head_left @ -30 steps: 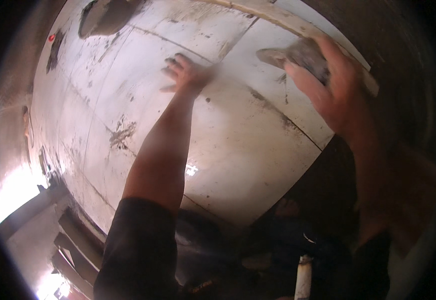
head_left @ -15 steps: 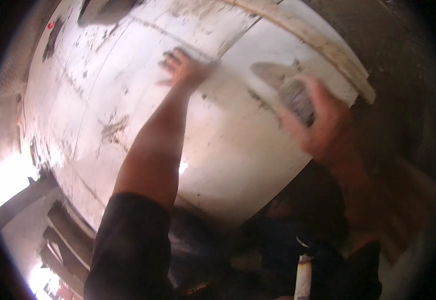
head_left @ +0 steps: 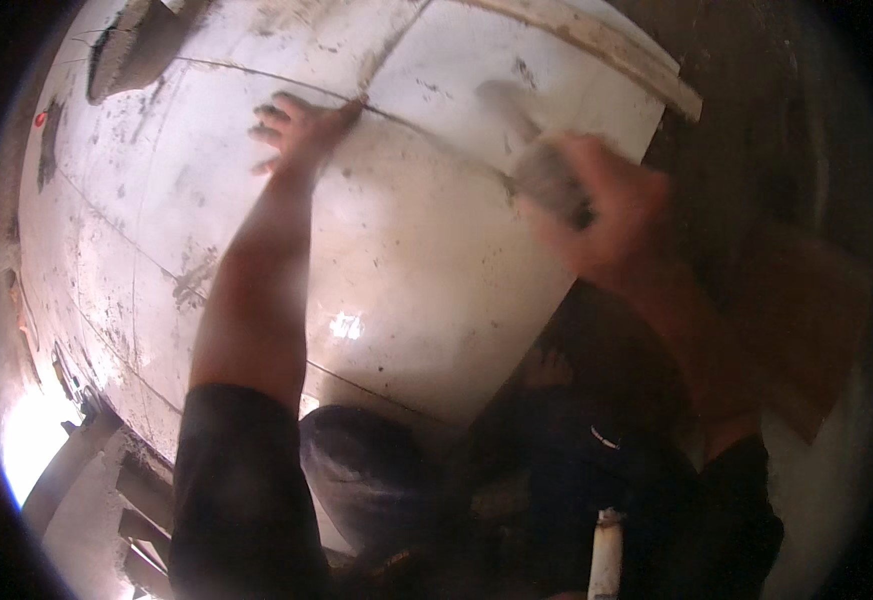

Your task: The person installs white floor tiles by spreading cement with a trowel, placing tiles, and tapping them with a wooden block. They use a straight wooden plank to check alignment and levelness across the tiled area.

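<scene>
- I see the left hand (head_left: 296, 130) wide open, its fingers spread toward the left; it looks to be resting on the tiled surface (head_left: 426, 270), and I make out nothing in its grasp.
- The heel of that hand sits right beside a spot where dark tile joints meet, in the upper middle of my view.
- The right hand (head_left: 611, 195) is partly closed, thumb on one side and fingers on the other, around a grey handheld thing (head_left: 554, 185).
- I find that grey thing over the right part of the tiles; motion blur hides its kind, and I cannot tell whether its underside touches the tile.
- A pale, blurred strip shows just beyond it, and I cannot tell if the two are joined.
- The tiles are white, smudged and specked with grey dirt.
- I see a wooden strip (head_left: 611, 50) along their upper right edge, well apart from the left hand.
- At the upper left a grey, rough-surfaced object (head_left: 136, 50) lies on the tiles; near it is a small red item (head_left: 41, 119).
- Low in my view, a white stick (head_left: 606, 560) with a darkened tip points upward.
</scene>
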Action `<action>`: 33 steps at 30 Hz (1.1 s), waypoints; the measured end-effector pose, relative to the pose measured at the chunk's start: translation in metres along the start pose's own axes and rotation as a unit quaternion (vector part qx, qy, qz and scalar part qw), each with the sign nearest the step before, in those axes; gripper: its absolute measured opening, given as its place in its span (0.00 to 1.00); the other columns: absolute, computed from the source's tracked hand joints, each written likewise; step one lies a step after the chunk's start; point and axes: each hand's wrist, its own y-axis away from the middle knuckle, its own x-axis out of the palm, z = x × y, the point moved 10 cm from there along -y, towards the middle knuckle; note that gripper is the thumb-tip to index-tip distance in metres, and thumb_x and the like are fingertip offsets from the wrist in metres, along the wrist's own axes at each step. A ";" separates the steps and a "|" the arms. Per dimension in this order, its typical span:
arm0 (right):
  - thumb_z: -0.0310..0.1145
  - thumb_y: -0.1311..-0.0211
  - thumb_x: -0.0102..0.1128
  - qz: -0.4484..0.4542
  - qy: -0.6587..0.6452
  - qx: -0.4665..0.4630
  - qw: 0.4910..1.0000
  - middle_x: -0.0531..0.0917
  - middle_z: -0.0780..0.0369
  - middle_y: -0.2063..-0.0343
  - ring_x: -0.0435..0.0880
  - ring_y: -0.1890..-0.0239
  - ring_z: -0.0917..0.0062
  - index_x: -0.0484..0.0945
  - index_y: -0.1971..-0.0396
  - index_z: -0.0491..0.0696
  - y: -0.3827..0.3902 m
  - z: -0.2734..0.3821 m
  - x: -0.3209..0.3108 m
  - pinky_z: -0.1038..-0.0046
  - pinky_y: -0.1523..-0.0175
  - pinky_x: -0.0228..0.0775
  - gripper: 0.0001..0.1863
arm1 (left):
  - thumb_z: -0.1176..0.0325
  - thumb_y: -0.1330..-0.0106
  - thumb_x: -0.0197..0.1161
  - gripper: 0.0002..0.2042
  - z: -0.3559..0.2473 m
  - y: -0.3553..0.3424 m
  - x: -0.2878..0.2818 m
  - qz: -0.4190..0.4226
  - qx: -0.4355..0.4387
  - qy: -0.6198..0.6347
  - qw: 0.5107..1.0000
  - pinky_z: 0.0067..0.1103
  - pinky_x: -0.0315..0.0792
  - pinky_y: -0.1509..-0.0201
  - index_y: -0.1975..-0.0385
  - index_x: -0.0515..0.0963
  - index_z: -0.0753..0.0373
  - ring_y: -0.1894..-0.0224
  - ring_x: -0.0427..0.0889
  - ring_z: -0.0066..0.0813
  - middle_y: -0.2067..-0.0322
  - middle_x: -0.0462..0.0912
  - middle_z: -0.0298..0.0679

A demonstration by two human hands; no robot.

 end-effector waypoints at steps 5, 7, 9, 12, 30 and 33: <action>0.35 0.48 0.72 -0.045 0.030 -0.008 0.998 0.86 0.53 0.59 0.88 0.60 0.63 0.75 0.48 0.41 0.068 0.005 -0.057 0.67 0.53 0.80 0.28 | 0.23 0.53 0.61 0.65 0.009 -0.023 0.018 -0.017 0.009 -0.008 1.000 0.67 0.32 0.30 0.24 0.35 0.58 0.23 0.25 0.57 0.23 0.29 0.50; 0.36 0.49 0.72 -0.027 0.016 -0.017 0.999 0.86 0.53 0.59 0.88 0.61 0.62 0.75 0.48 0.41 0.102 0.016 -0.050 0.65 0.54 0.81 0.28 | 0.19 0.55 0.58 0.66 0.009 -0.034 0.019 -0.048 0.014 -0.038 0.998 0.66 0.36 0.30 0.23 0.37 0.57 0.24 0.25 0.63 0.24 0.32 0.53; 0.38 0.49 0.73 -0.007 0.020 -0.001 1.000 0.86 0.53 0.59 0.88 0.62 0.63 0.75 0.49 0.42 0.129 0.020 -0.033 0.65 0.55 0.81 0.28 | 0.21 0.57 0.62 0.68 0.006 -0.041 0.023 -0.047 0.024 -0.044 0.998 0.65 0.37 0.29 0.24 0.36 0.58 0.23 0.24 0.60 0.24 0.29 0.53; 0.41 0.48 0.73 0.016 0.046 0.001 0.999 0.86 0.53 0.59 0.88 0.63 0.64 0.75 0.50 0.42 0.153 0.026 -0.017 0.66 0.57 0.82 0.28 | 0.21 0.59 0.64 0.70 0.005 -0.044 0.025 -0.026 0.028 -0.036 0.999 0.60 0.41 0.27 0.24 0.35 0.60 0.24 0.23 0.61 0.25 0.29 0.56; 0.36 0.46 0.72 -0.114 -0.101 0.157 0.976 0.85 0.57 0.62 0.86 0.65 0.68 0.77 0.51 0.45 0.119 -0.032 -0.064 0.66 0.60 0.80 0.23 | 0.25 0.55 0.66 0.66 0.005 -0.015 0.011 0.020 -0.025 -0.009 0.999 0.67 0.33 0.30 0.24 0.34 0.55 0.23 0.25 0.59 0.24 0.27 0.51; 0.35 0.41 0.67 -0.126 -0.207 0.316 0.917 0.86 0.60 0.62 0.84 0.69 0.76 0.77 0.52 0.45 0.115 -0.081 -0.070 0.71 0.65 0.78 0.18 | 0.28 0.51 0.63 0.63 -0.002 0.000 -0.002 0.026 -0.033 -0.004 0.999 0.68 0.29 0.32 0.24 0.36 0.58 0.22 0.25 0.53 0.23 0.29 0.48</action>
